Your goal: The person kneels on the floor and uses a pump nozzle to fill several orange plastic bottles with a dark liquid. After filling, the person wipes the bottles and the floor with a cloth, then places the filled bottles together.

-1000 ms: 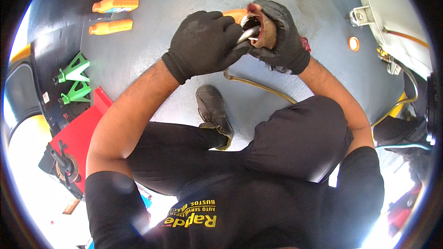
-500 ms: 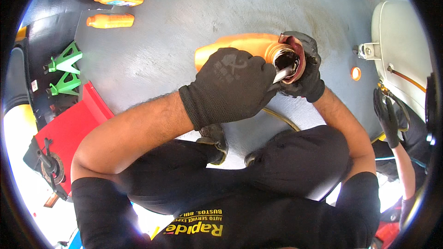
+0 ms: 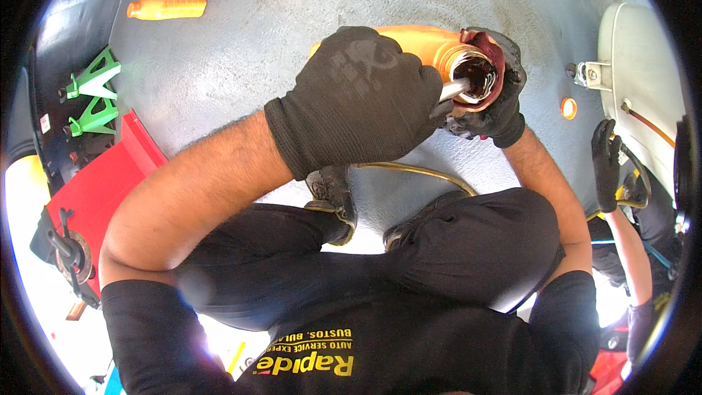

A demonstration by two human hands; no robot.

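My left hand point(image 3: 362, 102), in a black knit glove, is closed round a tool whose handle is hidden. Its pale metal shaft point(image 3: 455, 89) reaches into the wide, dark mouth of an orange plastic bottle point(image 3: 420, 40). That bottle is tilted on its side above the floor, its neck toward me, partly hidden behind my left hand. A dark red rag point(image 3: 494, 55) wraps the far side of the neck. My right hand point(image 3: 508, 95), also gloved, grips the neck through the rag from the right. The tool's tip inside the mouth cannot be made out.
Two orange bottles point(image 3: 167, 7) lie at the far left. Green jack stands point(image 3: 95, 80) and a red metal piece point(image 3: 110, 183) are below them. An orange cap point(image 3: 568, 108) lies right, beside a white tank point(image 3: 636, 66). Another person's gloved hand point(image 3: 605, 164) is near it.
Both my hands, with the bottle and tool, have shifted slightly up in the picture, the mouth a little to the right. The other person's hand has moved slightly up.
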